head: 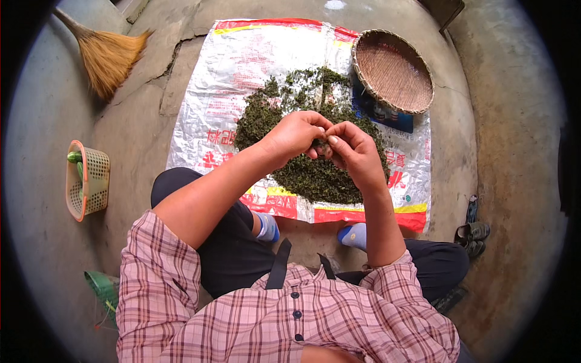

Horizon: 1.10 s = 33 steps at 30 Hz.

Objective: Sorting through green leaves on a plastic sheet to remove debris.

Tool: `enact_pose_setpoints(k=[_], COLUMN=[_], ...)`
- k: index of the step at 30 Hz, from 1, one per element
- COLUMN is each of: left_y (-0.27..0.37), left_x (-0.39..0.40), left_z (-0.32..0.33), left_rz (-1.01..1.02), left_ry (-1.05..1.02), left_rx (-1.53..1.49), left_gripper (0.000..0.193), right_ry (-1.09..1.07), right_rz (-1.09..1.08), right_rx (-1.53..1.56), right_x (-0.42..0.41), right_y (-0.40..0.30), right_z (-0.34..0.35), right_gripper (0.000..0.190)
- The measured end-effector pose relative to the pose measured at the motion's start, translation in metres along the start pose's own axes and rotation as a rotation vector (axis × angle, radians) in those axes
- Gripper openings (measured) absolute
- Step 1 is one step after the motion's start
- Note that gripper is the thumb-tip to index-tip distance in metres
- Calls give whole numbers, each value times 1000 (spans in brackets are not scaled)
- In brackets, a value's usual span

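Observation:
Both hands meet above a heap of dark green leafy plant material [317,181], which is spread on a flattened woven plastic sack [254,54]. My left hand [297,134] has its fingers bent around a small dark clump [321,147] that looks like the same leafy material. My right hand [356,152] pinches at that clump with thumb and forefinger, the fingertips of the two hands touching. What lies inside the curled fingers is mostly hidden. Beyond my right hand, a round woven bamboo basket [394,72] rests on the sack's far right corner.
A straw broom [106,56] lies on the cracked concrete floor at the upper left. Below it stands a perforated plastic basket [97,179] with green vegetables inside, and a green container [102,288] nearer me. Shoes [472,233] are at the right. My socked feet border the sack's near edge.

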<state>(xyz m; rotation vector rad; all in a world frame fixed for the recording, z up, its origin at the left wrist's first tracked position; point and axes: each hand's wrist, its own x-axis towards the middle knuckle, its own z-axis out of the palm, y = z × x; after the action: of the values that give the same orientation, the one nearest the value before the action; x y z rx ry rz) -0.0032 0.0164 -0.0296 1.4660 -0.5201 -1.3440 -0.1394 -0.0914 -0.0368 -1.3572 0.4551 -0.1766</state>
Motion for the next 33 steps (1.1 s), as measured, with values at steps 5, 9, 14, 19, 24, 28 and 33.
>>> enact_pose_setpoints(k=[5, 9, 14, 19, 24, 28, 33], left_y=[-1, -2, -5, 7, 13, 16, 14], left_x=[-1, 1, -1, -3, -3, -5, -10], left_z=[5, -2, -13, -15, -11, -16, -17], left_rz=[31, 38, 67, 33, 49, 26, 100], left_ry=[-68, 25, 76, 159, 190, 224, 229], left_rx=[-56, -46, -65, -145, -186, -108, -155], left_gripper=[18, 12, 13, 20, 25, 25, 19], right_ry=[-6, 14, -144, -9, -175, -3, 237], right_rz=[89, 108, 125, 172, 96, -34, 224], right_rx=[176, -52, 245, -510, -959, -1067, -468], right_x=[3, 6, 22, 52, 41, 47, 55], right_y=[-9, -2, 40, 187, 253, 296, 257], right_z=[-5, -10, -12, -16, 18, 0, -22], right_gripper=[17, 16, 15, 16, 33, 19, 11])
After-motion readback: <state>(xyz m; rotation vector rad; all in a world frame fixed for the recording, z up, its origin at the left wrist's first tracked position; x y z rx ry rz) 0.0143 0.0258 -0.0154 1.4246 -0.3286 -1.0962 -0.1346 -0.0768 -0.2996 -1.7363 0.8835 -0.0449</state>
